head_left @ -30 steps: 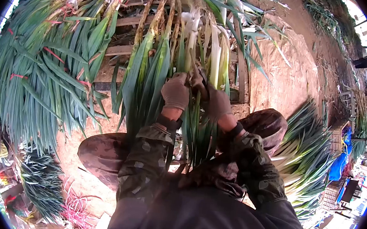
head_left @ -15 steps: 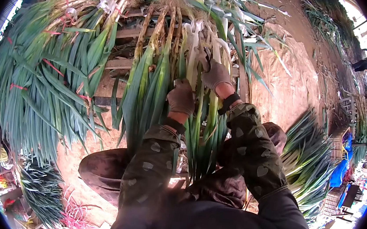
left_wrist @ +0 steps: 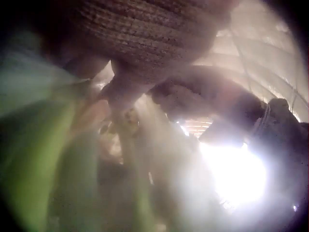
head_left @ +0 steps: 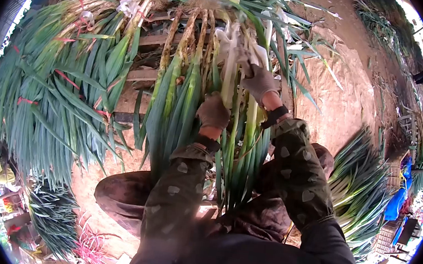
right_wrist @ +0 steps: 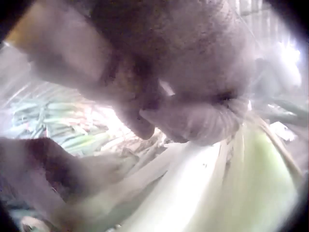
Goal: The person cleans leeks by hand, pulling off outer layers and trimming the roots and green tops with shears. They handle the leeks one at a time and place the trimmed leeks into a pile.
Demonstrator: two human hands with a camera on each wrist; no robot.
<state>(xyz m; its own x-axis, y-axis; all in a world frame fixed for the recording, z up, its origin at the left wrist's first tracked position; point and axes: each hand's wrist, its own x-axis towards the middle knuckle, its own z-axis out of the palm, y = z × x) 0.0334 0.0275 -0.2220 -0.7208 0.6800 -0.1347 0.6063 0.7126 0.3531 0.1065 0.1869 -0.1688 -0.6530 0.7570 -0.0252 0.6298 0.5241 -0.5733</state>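
Note:
Both hands wear brownish knit gloves. My left hand [head_left: 213, 111] grips a leek [head_left: 229, 85] at the middle, where pale stem turns green. Farther up, on the right side of that stem, my right hand [head_left: 261, 82] has its fingers curled at the white part. In the right wrist view the curled fingers [right_wrist: 193, 121] pinch at the top of pale layers of the leek [right_wrist: 178, 188]. The left wrist view is blurred by glare, with the glove [left_wrist: 145, 43] above green leaves [left_wrist: 29, 179]. Several more leeks [head_left: 185, 89] lie alongside, roots pointing away.
Leeks tied with red strips [head_left: 48, 85] are heaped at the left. Another leek pile [head_left: 359, 182] lies at the right, beside a brown sheet [head_left: 333, 87]. Wooden slats [head_left: 143, 74] show under the leeks. Pink strips [head_left: 91, 242] lie at the lower left.
My right hand has moved from low beside the left hand up to the white stem. The left hand has shifted slightly down and right, still on the leek.

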